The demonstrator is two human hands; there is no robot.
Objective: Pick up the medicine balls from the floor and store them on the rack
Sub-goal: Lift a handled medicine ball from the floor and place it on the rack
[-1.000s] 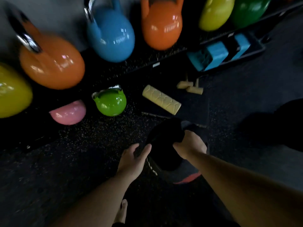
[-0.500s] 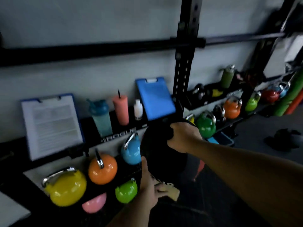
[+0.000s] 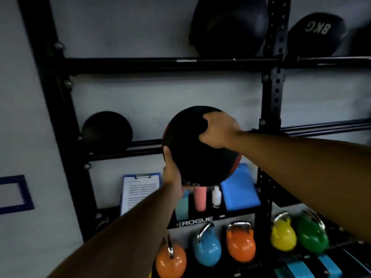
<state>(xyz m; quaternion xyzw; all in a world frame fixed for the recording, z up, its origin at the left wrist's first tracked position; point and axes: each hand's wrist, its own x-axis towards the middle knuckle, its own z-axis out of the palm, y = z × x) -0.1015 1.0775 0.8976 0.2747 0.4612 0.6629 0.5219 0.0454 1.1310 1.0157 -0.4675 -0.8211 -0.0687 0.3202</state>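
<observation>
I hold a black medicine ball (image 3: 192, 155) with red trim up in front of the black wall rack (image 3: 271, 109). My left hand (image 3: 172, 173) cups it from below on its left side. My right hand (image 3: 218, 130) presses on its upper right. The ball hangs level with the rack's middle rails (image 3: 144, 146), where another black ball (image 3: 107, 130) rests at the left. Two more black balls sit on the top rail: a large one (image 3: 228, 27) and one marked 8KG (image 3: 317, 34).
Below the ball a shelf carries a clipboard (image 3: 138, 192), a pink bottle (image 3: 200, 198), a small white bottle (image 3: 216, 197) and a blue clipboard (image 3: 239, 189). Coloured kettlebells line the lowest shelf: orange (image 3: 170, 261), blue (image 3: 206, 249), orange (image 3: 241, 244), yellow (image 3: 283, 235), green (image 3: 311, 233).
Both hands have lifted the ball from the floor up to the height of the rack's middle rails. My view has swung up from the floor to the rack.
</observation>
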